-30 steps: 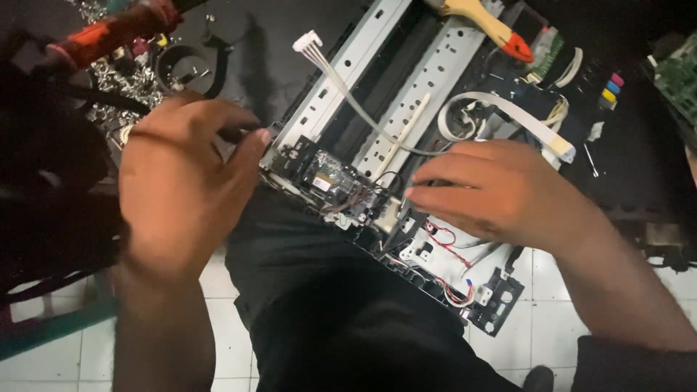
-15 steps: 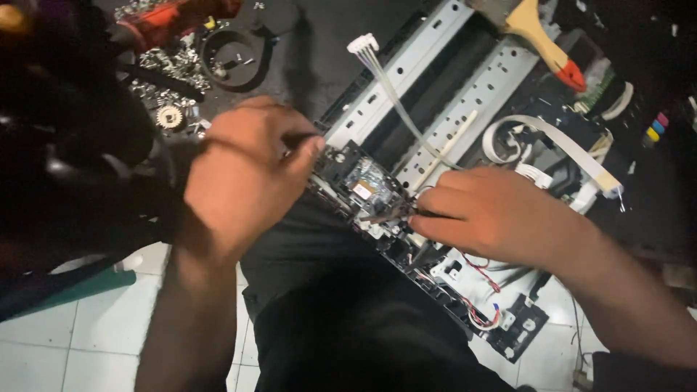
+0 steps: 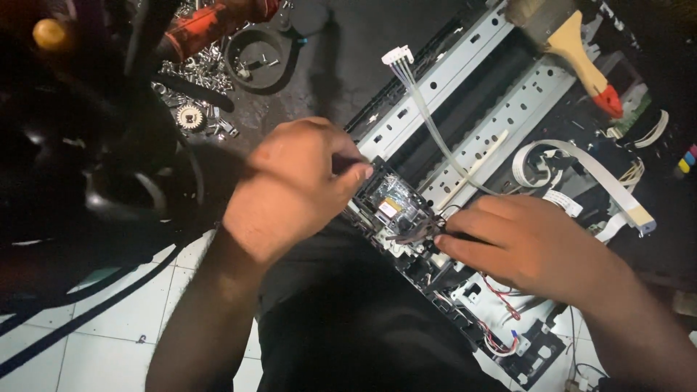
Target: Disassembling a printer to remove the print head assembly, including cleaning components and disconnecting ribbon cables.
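An opened printer chassis (image 3: 465,94) with metal rails lies across my lap. My left hand (image 3: 290,189) is closed around a dark tool handle (image 3: 345,164), whose tip is hidden at the chassis's near corner. Just to the right sits a small circuit board (image 3: 392,207). My right hand (image 3: 523,247) rests on the chassis, and its fingertips pinch a bundle of dark wires (image 3: 415,232) beside that board. A thin white cable with a white plug (image 3: 398,56) runs over the rails towards the board.
A wooden-handled paintbrush with a red tip (image 3: 573,51) lies on the chassis's far end, with a white ribbon cable (image 3: 602,181) at right. Loose screws (image 3: 196,72), a white gear (image 3: 190,115), a round black lid (image 3: 258,54) and a red-handled tool (image 3: 210,25) lie at top left. White floor tiles (image 3: 109,319) show below.
My left hand has moved right with the tool, up to the corner by the circuit board. My right hand's fingertips have stayed at the wires. The view has shifted.
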